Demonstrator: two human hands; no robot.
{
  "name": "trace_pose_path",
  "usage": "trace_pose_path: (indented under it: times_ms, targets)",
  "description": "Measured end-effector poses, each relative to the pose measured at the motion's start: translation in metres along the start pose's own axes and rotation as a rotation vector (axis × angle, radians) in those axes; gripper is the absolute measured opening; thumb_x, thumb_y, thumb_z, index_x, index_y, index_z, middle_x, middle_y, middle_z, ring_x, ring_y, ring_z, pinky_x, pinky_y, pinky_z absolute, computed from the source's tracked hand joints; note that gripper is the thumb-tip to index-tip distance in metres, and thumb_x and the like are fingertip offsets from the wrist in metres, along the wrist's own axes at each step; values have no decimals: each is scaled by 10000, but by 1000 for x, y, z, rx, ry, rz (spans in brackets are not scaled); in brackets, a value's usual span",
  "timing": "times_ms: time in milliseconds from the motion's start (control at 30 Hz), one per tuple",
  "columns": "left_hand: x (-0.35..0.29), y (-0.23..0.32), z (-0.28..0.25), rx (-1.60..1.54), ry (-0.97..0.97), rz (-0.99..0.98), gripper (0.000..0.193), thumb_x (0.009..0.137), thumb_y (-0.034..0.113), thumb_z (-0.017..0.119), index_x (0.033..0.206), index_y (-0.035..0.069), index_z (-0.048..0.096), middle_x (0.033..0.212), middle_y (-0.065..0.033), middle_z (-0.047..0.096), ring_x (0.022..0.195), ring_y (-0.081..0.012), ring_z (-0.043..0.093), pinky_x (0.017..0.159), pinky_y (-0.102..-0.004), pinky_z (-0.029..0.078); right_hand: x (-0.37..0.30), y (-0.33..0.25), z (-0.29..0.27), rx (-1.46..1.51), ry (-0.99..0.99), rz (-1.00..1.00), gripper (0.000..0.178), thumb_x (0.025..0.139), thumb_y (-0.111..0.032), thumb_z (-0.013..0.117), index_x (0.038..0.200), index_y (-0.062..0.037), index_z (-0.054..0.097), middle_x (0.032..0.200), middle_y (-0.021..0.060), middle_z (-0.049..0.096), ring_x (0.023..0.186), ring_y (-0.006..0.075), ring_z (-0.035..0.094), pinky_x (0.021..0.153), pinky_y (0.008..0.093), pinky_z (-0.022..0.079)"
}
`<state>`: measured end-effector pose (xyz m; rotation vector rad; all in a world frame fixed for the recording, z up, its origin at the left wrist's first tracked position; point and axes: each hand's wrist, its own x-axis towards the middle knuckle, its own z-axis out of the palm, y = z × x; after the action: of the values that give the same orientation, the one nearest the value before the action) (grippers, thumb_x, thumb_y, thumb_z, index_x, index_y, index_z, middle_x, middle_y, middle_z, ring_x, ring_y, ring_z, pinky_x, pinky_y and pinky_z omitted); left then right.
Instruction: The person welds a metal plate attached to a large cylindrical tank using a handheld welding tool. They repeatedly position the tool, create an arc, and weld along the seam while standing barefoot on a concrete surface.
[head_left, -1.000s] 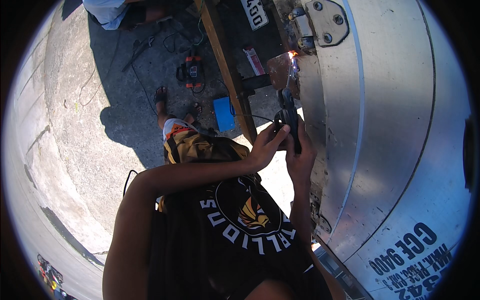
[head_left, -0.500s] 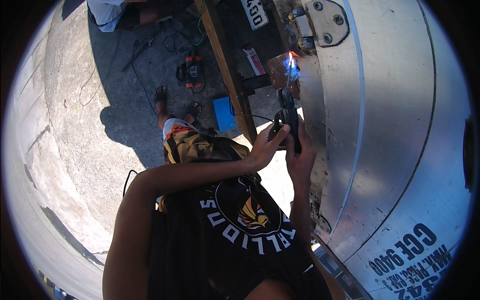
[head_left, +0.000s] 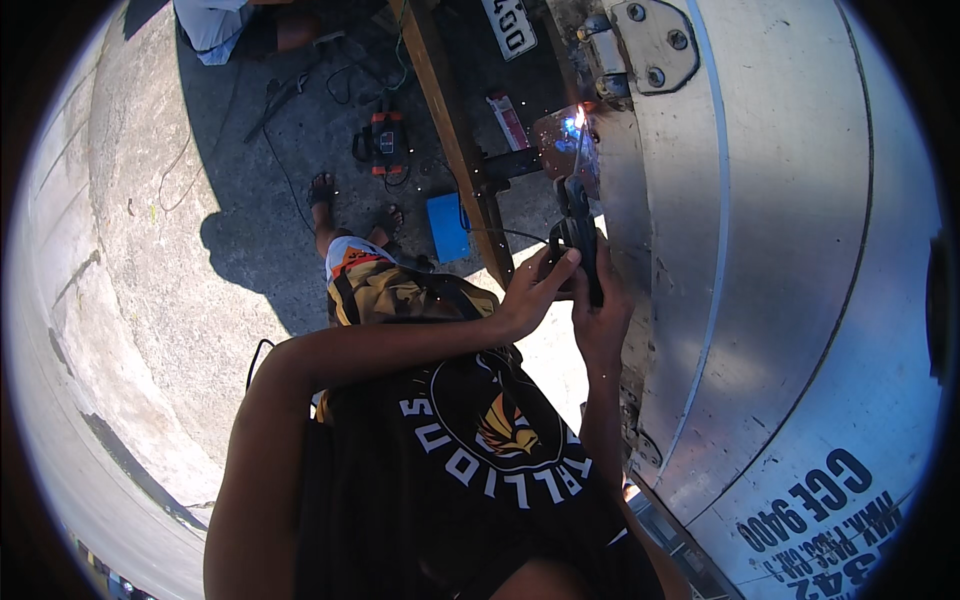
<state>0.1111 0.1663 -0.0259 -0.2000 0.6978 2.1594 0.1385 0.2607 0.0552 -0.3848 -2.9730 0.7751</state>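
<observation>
Both my hands are closed around a black welding electrode holder (head_left: pixel 578 225). My left hand (head_left: pixel 535 295) wraps its near side, thumb along the handle, while my right hand (head_left: pixel 602 300) grips its lower end. From its jaws a thin welding rod (head_left: pixel 580 152) points away from me. The rod's tip meets a rusty metal plate (head_left: pixel 556 140) beside the metal vehicle body, where a bright arc (head_left: pixel 580 118) burns with sparks around it. A dark cable (head_left: pixel 510 233) runs left from the holder.
The silver vehicle panel (head_left: pixel 770 230) rises close on my right, with a bolted hinge plate (head_left: pixel 655 45) above. A long rusty beam (head_left: pixel 450 120) slants on the left. On the ground lie an orange-black welding machine (head_left: pixel 385 143) and a blue flat item (head_left: pixel 448 227). Another person (head_left: pixel 215 30) is at far left.
The arc has shrunk to a smaller, brighter spot, and sparks now scatter more widely. My hands and the electrode holder stay almost in place.
</observation>
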Motion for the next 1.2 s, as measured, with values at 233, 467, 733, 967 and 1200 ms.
trace_pose_path:
  times_ms: [233, 467, 733, 967, 1200]
  targets:
    - [2, -2, -1, -58, -39, 15, 532, 992, 482, 525, 1204, -5, 503, 992, -72, 569, 990, -162, 609, 916, -366, 552, 2, 2, 1, 13, 18, -48, 494, 933, -66, 595, 1416, -49, 490, 1075, 222, 675, 935, 323, 696, 780, 408, 538]
    - [2, -1, -2, 15, -24, 1, 530, 989, 504, 516, 1198, 16, 508, 986, -62, 564, 963, -149, 600, 914, -363, 551, 2, 0, 0, 6, 1, 2, 491, 944, -95, 594, 1423, -77, 489, 1065, 222, 676, 918, 320, 699, 754, 410, 539]
    - [3, -3, -5, 47, -39, -2, 560, 975, 548, 512, 1187, 29, 511, 1006, -66, 568, 975, -152, 599, 905, -370, 549, 1, -1, 0, -16, -4, 18, 524, 943, -111, 608, 1448, -105, 466, 978, 214, 678, 808, 319, 709, 669, 403, 532]
    - [-7, -4, -4, -66, -23, 56, 403, 1040, 364, 476, 1202, -4, 498, 990, -52, 565, 928, -136, 606, 891, -331, 544, -1, -2, 1, 34, -41, -36, 456, 955, -109, 594, 1389, -6, 500, 1080, 216, 680, 958, 283, 699, 799, 372, 537]
    - [-11, -3, -5, -58, -37, 46, 399, 1039, 373, 470, 1181, 2, 500, 964, -49, 551, 939, -134, 598, 901, -334, 537, -6, -7, 1, 18, -59, 4, 439, 967, -113, 579, 1377, 22, 498, 1130, 231, 670, 1016, 305, 689, 832, 369, 534]
